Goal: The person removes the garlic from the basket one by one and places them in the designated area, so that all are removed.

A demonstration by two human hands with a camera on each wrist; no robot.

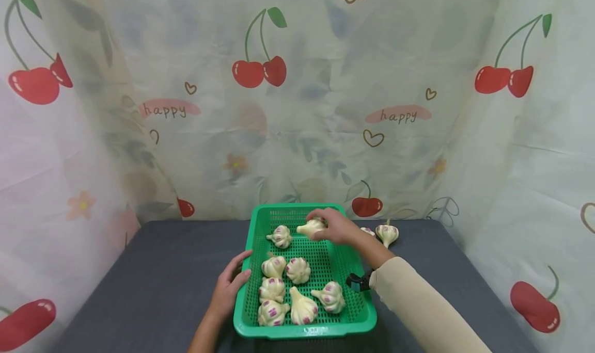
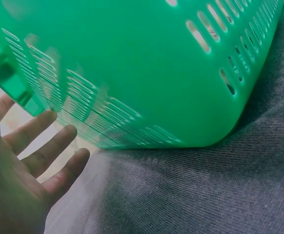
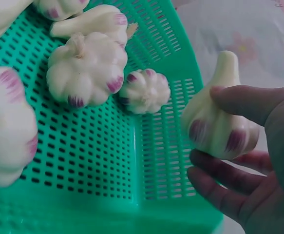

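Note:
My right hand point(image 1: 332, 226) grips a white garlic bulb point(image 3: 217, 112) between thumb and fingers, over the far part of a green plastic basket point(image 1: 305, 332). In the right wrist view the bulb's stem points up and purple streaks show low on it. My left hand point(image 1: 228, 288) is at the basket's left rim, its fingers point(image 2: 59, 178) spread and fairly straight beside the outer wall. Several garlic bulbs lie inside the basket, among them one at the far left point(image 1: 280, 237), one in the middle point(image 1: 298, 270) and one at the near right point(image 1: 331, 297).
Outside the basket, a garlic bulb point(image 1: 387, 233) lies on the dark cloth-covered table point(image 1: 172, 270) at the back right, with another partly hidden behind my right arm. A printed curtain point(image 1: 307, 136) encloses the back and sides.

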